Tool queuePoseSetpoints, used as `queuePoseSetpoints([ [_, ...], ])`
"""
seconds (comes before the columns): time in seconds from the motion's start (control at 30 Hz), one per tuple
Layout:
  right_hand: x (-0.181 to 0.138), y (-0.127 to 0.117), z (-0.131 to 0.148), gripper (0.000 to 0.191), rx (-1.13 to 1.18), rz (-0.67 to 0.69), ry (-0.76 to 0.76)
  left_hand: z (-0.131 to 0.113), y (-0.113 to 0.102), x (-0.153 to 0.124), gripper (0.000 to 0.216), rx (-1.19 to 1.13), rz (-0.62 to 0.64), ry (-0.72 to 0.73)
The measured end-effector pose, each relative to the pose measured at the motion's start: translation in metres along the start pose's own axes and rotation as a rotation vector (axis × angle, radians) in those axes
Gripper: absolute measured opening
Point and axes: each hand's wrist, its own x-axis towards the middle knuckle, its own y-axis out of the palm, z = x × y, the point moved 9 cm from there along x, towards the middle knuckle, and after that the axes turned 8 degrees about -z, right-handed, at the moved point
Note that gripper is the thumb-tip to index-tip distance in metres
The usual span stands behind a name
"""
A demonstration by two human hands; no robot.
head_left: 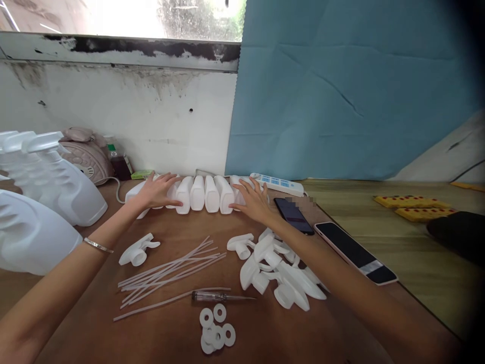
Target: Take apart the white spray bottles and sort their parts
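Tabletop (159,336) bears bottles (211,194); window (200,20) seems grimy.

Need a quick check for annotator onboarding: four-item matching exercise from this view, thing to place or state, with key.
1. Screwdriver
2. Rings
3. Power strip
4. Row of white containers

A. Clustered at the picture's bottom, near centre
B. Between left hand and right hand
C. See-through handle, thin shaft
D. At the foot of the blue cloth

Pairs: 1-C, 2-A, 3-D, 4-B
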Motion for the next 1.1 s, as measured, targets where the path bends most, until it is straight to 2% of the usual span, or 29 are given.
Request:
queuePoseSetpoints([
  [0.17, 0.001, 0.002, -0.003, 0.057, 0.028, -0.003, 0.009, 0.004, 0.006, 0.003, 0.074, -0.009, -0.015, 0.002],
  [0.27, 0.0, -0.009, 0.002, 0.066, 0.043, -0.034, 0.022, 0.002, 0.001, 0.003, 0.074, -0.011, -0.048, 0.0],
  [0.33, -0.003, -0.024, 0.013, 0.065, 0.05, -0.076, 0.035, -0.007, -0.01, -0.004, 0.073, -0.03, -0.113, 0.006],
  [0.4, -0.008, -0.039, 0.035, 0.052, 0.093, -0.087, 0.002, -0.026, -0.023, -0.018, 0.064, -0.126, -0.208, 0.026],
  [0.43, -0.012, -0.043, 0.053, 0.045, 0.174, -0.056, -0.067, -0.038, -0.028, -0.027, 0.058, -0.211, -0.246, 0.037],
  [0.5, -0.025, -0.042, 0.088, 0.04, 0.284, 0.086, -0.218, -0.067, -0.022, -0.049, 0.051, -0.378, -0.18, 0.044],
  [0.57, -0.039, -0.037, 0.109, 0.039, 0.32, 0.196, -0.297, -0.096, 0.0, -0.072, 0.056, -0.459, 0.029, 0.042],
  [0.63, -0.052, -0.029, 0.115, 0.043, 0.306, 0.267, -0.307, -0.124, 0.019, -0.095, 0.06, -0.488, 0.204, 0.099],
  [0.7, -0.065, -0.02, 0.11, 0.047, 0.284, 0.327, -0.29, -0.14, 0.03, -0.112, 0.06, -0.495, 0.298, 0.142],
  [0.8, -0.086, -0.017, 0.096, 0.048, 0.262, 0.39, -0.269, -0.146, 0.032, -0.129, 0.058, -0.5, 0.304, 0.169],
  [0.93, -0.105, -0.032, 0.089, 0.045, 0.248, 0.411, -0.258, -0.147, 0.022, -0.15, 0.068, -0.499, 0.247, 0.2],
  [1.03, -0.109, -0.057, 0.101, 0.038, 0.278, 0.329, -0.249, -0.141, 0.015, -0.159, 0.078, -0.47, 0.202, 0.14],
  [1.1, -0.113, -0.07, 0.116, 0.029, 0.334, 0.3, -0.257, -0.135, 0.009, -0.162, 0.077, -0.452, 0.168, 0.086],
])
